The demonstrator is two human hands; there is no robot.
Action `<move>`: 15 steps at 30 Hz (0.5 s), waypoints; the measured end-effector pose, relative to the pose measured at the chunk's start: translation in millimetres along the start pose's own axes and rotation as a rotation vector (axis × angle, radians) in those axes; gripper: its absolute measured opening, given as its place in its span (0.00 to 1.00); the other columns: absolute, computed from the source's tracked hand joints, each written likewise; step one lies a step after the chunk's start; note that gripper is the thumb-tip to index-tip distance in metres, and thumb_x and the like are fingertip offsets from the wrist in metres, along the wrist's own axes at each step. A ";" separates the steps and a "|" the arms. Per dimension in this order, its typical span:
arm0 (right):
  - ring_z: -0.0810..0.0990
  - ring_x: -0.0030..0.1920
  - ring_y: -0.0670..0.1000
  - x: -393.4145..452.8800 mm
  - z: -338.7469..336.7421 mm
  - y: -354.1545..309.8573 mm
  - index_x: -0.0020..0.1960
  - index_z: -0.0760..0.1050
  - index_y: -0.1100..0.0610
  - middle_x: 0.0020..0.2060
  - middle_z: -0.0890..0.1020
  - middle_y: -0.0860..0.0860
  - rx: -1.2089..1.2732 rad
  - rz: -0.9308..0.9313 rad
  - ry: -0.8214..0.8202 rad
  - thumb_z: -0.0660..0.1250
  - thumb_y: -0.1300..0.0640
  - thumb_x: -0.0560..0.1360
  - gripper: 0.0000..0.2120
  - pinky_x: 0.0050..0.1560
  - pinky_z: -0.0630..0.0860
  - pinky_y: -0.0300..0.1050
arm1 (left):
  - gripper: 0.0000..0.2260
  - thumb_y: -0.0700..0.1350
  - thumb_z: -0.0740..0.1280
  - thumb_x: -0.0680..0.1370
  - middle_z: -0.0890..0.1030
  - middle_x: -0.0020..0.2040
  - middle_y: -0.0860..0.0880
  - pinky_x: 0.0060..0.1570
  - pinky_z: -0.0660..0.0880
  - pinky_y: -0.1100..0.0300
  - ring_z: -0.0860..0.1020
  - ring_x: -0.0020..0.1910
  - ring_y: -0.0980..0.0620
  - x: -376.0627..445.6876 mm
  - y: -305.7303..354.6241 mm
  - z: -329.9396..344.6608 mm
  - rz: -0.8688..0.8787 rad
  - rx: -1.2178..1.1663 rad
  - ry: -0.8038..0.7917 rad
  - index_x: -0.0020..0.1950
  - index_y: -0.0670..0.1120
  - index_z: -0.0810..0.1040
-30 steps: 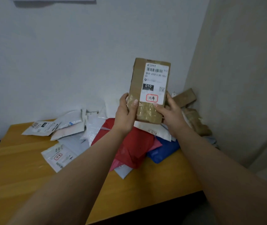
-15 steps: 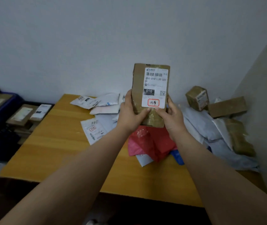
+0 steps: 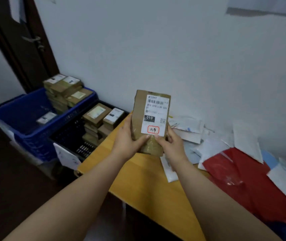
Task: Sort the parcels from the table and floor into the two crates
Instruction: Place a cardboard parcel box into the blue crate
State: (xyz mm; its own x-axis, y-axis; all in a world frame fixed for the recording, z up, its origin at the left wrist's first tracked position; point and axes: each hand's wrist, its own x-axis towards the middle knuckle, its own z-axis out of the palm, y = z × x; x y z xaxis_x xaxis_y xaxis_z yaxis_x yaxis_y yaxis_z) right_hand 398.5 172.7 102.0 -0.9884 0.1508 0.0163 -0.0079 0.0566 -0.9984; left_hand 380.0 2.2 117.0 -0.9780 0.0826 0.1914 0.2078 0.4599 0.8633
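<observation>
I hold a brown cardboard parcel (image 3: 141, 108) upright above the left end of the wooden table (image 3: 138, 181), its white label facing me. My left hand (image 3: 127, 141) grips its lower left edge and my right hand (image 3: 171, 145) grips its lower right edge, both thumbs on the front. A blue crate (image 3: 29, 136) stands on the floor at the left with several brown boxes stacked at its back. A black crate (image 3: 69, 134) sits between it and the table, also holding brown boxes.
White, grey and red mailer bags (image 3: 239, 171) lie piled on the table's right part against the white wall. A dark door (image 3: 22, 46) stands behind the blue crate. A white paper tag (image 3: 65, 156) hangs on the black crate's front. The floor at the left is dark.
My view has swung left while both hands kept the parcel upright. The two crates and the door have come into sight, and the pile of mailers has slid to the right.
</observation>
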 end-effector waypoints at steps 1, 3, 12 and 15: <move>0.80 0.58 0.49 7.9 31.8 -0.4 0.69 0.72 0.47 0.56 0.83 0.45 -0.010 0.000 -0.033 0.71 0.58 0.75 0.24 0.60 0.77 0.55 | 0.41 0.59 0.75 0.69 0.74 0.66 0.50 0.62 0.73 0.51 0.72 0.65 0.51 6.1 -16.0 -29.8 -0.020 0.030 0.016 0.76 0.53 0.58; 0.80 0.58 0.47 22.8 94.9 -3.5 0.70 0.71 0.47 0.56 0.83 0.43 -0.033 0.008 -0.100 0.71 0.56 0.75 0.24 0.60 0.77 0.54 | 0.42 0.59 0.75 0.68 0.74 0.65 0.50 0.61 0.74 0.50 0.73 0.64 0.51 17.8 -44.8 -87.7 -0.063 0.077 0.041 0.76 0.54 0.58; 0.81 0.56 0.44 77.4 283.6 -10.2 0.64 0.69 0.35 0.56 0.83 0.42 -0.016 0.031 -0.230 0.71 0.57 0.76 0.24 0.58 0.79 0.49 | 0.40 0.58 0.75 0.69 0.75 0.63 0.50 0.55 0.76 0.55 0.76 0.59 0.52 71.0 -140.2 -243.3 -0.224 0.118 0.098 0.75 0.50 0.59; 0.79 0.57 0.43 100.0 309.4 -5.0 0.72 0.68 0.43 0.57 0.82 0.41 -0.057 0.059 -0.228 0.71 0.54 0.75 0.27 0.60 0.78 0.50 | 0.39 0.58 0.75 0.69 0.75 0.63 0.49 0.53 0.75 0.56 0.76 0.58 0.51 92.6 -162.9 -258.7 -0.259 0.108 0.103 0.73 0.48 0.60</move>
State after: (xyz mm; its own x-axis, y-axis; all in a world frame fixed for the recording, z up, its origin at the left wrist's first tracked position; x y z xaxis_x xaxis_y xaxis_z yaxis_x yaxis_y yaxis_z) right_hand 252.9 -117.8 91.7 -0.9956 -0.0709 -0.0608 0.0528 0.1107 -0.9925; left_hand 259.9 -293.8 114.9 -0.9903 -0.1371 0.0219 -0.0571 0.5459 0.8359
